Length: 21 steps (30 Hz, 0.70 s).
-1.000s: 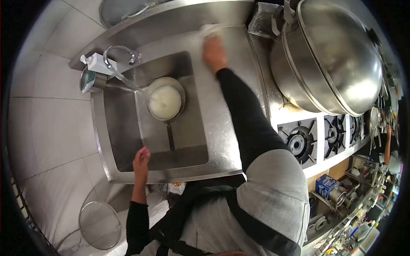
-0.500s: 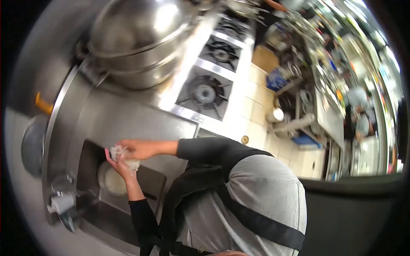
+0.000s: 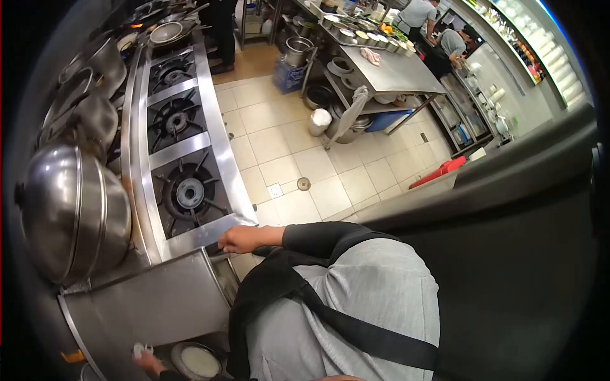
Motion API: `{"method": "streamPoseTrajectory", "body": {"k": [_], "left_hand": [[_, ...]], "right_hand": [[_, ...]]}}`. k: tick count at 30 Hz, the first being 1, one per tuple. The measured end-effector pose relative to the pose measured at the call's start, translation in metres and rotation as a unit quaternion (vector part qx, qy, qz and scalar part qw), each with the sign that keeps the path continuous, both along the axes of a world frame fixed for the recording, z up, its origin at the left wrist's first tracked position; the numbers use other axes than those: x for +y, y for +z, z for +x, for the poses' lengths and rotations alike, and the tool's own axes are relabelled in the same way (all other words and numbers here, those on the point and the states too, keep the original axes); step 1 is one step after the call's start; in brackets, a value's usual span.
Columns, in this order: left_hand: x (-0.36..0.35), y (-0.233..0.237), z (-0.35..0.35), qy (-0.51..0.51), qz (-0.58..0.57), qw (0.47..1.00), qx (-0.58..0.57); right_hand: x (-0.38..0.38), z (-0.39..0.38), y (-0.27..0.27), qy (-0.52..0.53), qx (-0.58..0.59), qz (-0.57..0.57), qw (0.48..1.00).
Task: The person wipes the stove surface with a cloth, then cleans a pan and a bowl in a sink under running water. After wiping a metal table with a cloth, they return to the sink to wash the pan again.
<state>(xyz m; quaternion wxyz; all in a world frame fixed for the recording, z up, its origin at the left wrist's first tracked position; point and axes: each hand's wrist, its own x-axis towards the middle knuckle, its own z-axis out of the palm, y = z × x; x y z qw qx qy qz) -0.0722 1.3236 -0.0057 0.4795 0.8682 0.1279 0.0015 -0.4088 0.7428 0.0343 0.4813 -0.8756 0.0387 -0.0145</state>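
My left hand (image 3: 149, 362) is at the lower left, beside the sink, with its fingers closed on a crumpled white bundle (image 3: 142, 348). Only a small part of that bundle shows, and I cannot make out its material. Just right of this hand, a round metal bowl (image 3: 180, 364) with cloudy whitish liquid stands in the sink. My right hand (image 3: 239, 240) is apart from it, at the front corner of the stove (image 3: 197, 236), near a metal edge. Its fingers are curled, and whatever they hold, if anything, is hidden.
Large domed steel pots (image 3: 54, 213) stand left of the burners (image 3: 190, 193). Pans (image 3: 166, 32) sit at the far end of the stove. Across the tiled floor (image 3: 273, 143) is a steel worktable (image 3: 400, 73) with several containers. Other people (image 3: 416, 16) work at the back.
Both hands were together on the white bundle above the bowl. My right hand has left it and moved to the stove's corner; my left still holds it. The view has swung to the right.
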Motion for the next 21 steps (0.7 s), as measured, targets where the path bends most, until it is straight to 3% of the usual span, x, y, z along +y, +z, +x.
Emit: {"method": "streamPoseTrajectory", "body": {"k": [1,2,4,5,6,7,8,9,10,11,12,13,14,16,18,19,20,21], "left_hand": [[-0.026,0.049,-0.011,0.077,0.195,0.977,0.028],[-0.04,0.053,-0.009,0.02,0.216,0.976,-0.021],[-0.074,0.046,-0.023,-0.127,-0.08,0.986,-0.067],[-0.116,0.026,-0.037,-0.163,-0.134,0.976,-0.056],[-0.111,-0.046,-0.045,-0.208,-0.256,0.943,0.055],[-0.157,-0.054,-0.08,-0.269,-0.084,0.959,-0.023],[-0.209,-0.054,-0.121,-0.293,0.142,0.939,-0.113],[-0.262,-0.053,-0.166,-0.272,0.321,0.885,-0.197],[-0.306,-0.019,-0.196,-0.205,0.226,0.938,-0.165],[-0.309,-0.032,-0.224,-0.238,0.217,0.922,-0.216],[-0.32,0.012,-0.258,-0.262,0.254,0.906,-0.216],[-0.314,0.018,-0.298,-0.26,0.233,0.929,-0.124],[-0.298,0.011,-0.336,-0.211,0.231,0.938,-0.146],[-0.243,0.014,-0.393,-0.131,0.252,0.933,-0.22],[-0.167,0.01,-0.463,0.035,0.261,0.948,-0.179],[-0.139,0.036,-0.492,0.107,0.274,0.942,-0.161],[-0.078,0.006,-0.53,0.171,0.383,0.904,-0.08],[-0.035,-0.006,-0.563,0.27,0.42,0.866,-0.014]], "right_hand": [[-0.015,0.002,0.009,-0.01,0.018,0.009,1.0],[-0.026,0.005,0.016,-0.025,-0.001,-0.007,1.0],[-0.036,0.025,0.024,-0.045,-0.06,0.033,0.997],[-0.037,0.037,0.032,-0.031,-0.044,0.04,0.998],[-0.03,0.054,0.027,-0.008,-0.056,0.012,0.998],[-0.026,0.071,0.025,0.045,-0.096,-0.001,0.994],[-0.017,0.083,0.028,0.076,-0.054,0.023,0.995],[-0.011,0.097,0.035,0.134,-0.067,0.039,0.988],[0.004,0.108,0.047,0.154,-0.062,0.001,0.986],[0.018,0.12,0.049,0.17,0.001,0.036,0.985],[0.035,0.133,0.042,0.211,-0.008,0.068,0.975],[0.054,0.137,0.031,0.228,-0.024,0.045,0.972],[0.061,0.136,0.016,0.267,-0.029,0.079,0.96],[0.087,0.132,-0.003,0.309,-0.044,0.025,0.95],[0.112,0.128,-0.009,0.343,-0.077,-0.014,0.936],[0.123,0.125,-0.014,0.355,-0.145,-0.08,0.92],[0.142,0.133,-0.02,0.368,-0.21,-0.143,0.894],[0.151,0.135,-0.027,0.384,-0.192,-0.192,0.883]]}}
